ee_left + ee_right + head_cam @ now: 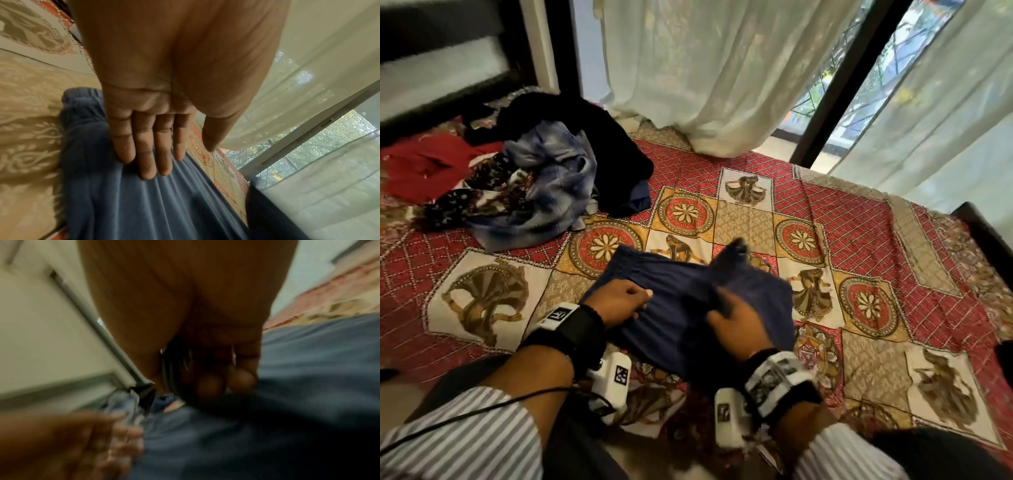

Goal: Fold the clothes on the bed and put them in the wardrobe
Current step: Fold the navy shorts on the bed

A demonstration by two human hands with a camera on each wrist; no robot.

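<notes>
my left hand (616, 301) presses flat on the navy shorts (681, 308), right hand (736, 325) fingers grasping a fold. i'd say early: unfolded pile (544, 185) remains on the bed (859, 240), wardrobe unseen.

Sheer white curtains (722, 68) veil a daylit, dark-framed window (835, 99).

Patterned bedspread (859, 240): red lattice ground, tan panels, round flower medallions, white squares with dancer figures. Fills the frame centre to 5 o'clock.

Sheer white curtains (722, 75) hang at 12 to 2 o'clock; lower hems rest on the far edge of the bedspread.

Dark window frame bar (839, 89) runs diagonally at 1 o'clock between two curtain panels; green foliage blurred behind the glass.

Dark headboard (441, 51) at 10 to 11 o'clock, pale panel inset.
</notes>
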